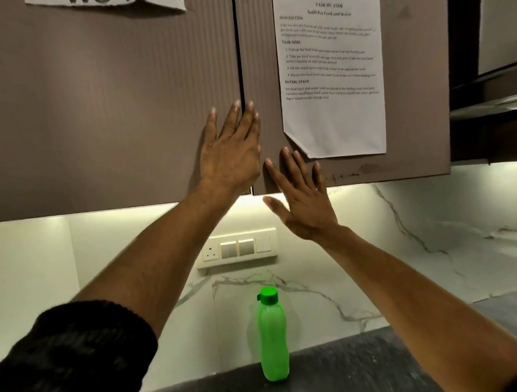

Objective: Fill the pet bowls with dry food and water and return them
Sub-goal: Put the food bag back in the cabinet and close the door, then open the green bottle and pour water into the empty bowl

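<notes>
Both hands are raised to the wall cabinet (116, 112), whose two doors are closed. The left hand (231, 151) lies flat, fingers straight and close together, across the seam between the doors, holding nothing. The right hand (304, 203) is spread open just right of the seam at the cabinet's lower edge, fingers straight and apart, also holding nothing; whether its palm touches the door I cannot tell. A printed task sheet (332, 73) is stuck to the right door, above the right hand. Below the cabinet, a green bottle (272, 336) with its cap on stands upright on the dark counter (345, 374), beneath a switch plate (237, 249) on the marble backsplash. No pet bowls are in view.
</notes>
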